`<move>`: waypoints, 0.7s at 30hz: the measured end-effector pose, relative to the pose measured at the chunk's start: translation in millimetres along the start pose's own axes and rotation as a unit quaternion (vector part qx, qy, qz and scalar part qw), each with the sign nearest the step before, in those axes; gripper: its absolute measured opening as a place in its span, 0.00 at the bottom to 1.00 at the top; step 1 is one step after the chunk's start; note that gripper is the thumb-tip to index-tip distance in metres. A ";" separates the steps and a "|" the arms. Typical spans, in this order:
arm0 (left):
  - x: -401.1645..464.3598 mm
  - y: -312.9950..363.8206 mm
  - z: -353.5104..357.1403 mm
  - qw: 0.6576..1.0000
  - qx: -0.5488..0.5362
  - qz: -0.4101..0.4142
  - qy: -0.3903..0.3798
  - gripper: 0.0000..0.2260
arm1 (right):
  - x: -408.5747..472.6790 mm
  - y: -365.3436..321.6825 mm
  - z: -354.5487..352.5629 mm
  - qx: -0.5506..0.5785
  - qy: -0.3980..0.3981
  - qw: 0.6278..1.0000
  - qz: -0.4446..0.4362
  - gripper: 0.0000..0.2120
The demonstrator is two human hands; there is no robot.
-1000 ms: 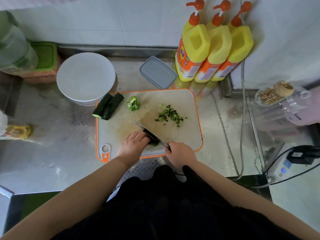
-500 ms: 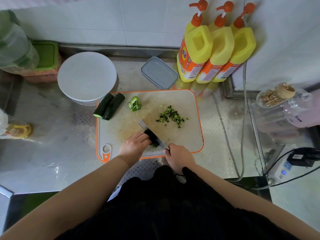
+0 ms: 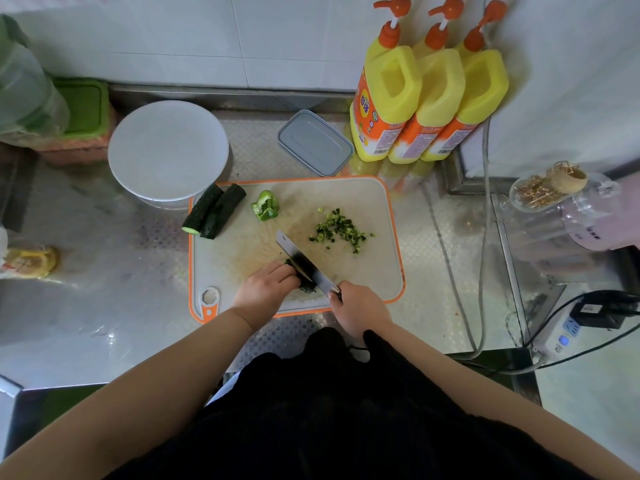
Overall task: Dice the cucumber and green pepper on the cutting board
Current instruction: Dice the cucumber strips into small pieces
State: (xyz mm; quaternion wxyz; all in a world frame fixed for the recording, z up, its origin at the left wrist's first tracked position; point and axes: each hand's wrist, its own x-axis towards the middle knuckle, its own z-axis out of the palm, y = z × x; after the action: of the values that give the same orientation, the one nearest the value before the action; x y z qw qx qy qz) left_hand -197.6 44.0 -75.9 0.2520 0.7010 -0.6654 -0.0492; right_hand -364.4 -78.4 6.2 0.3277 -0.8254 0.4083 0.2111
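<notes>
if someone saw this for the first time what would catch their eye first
Probably the three yellow pump bottles with orange tops, standing against the wall at the back right. Next, the orange-rimmed cutting board in the middle, where the right hand holds a knife over dark green vegetable that the left hand steadies. A pile of green dice lies beyond the blade, and two cucumber pieces sit at the board's far left corner.

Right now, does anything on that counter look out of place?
The two cucumber pieces overhang the cutting board at its far left corner. Three yellow detergent bottles stand close behind the food.
</notes>
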 end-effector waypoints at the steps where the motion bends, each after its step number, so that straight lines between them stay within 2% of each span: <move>1: 0.1 0.6 0.0 1.000 0.002 -0.003 0.003 0.09 | 0.2 0.3 -0.2 -0.009 0.000 1.000 -0.006 0.12; 8: 3.0 4.1 1.1 1.000 0.015 -0.026 0.008 0.08 | 2.0 0.9 -4.7 -0.039 0.009 0.999 -0.033 0.11; 12: 1.9 5.9 0.5 0.999 0.015 -0.050 -0.004 0.14 | -0.4 -2.3 -8.1 -0.023 0.028 0.999 -0.033 0.11; 21: 0.9 4.8 5.0 0.997 -0.006 -0.075 0.022 0.14 | -2.9 -10.2 -5.1 -0.060 -0.005 0.998 -0.035 0.11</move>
State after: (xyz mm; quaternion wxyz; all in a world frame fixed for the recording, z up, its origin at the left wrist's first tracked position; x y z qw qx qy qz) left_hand -203.9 41.8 -77.9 0.2664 0.7486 -0.6045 -0.0563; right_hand -357.4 -75.9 15.3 0.2869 -0.8565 0.3640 0.2272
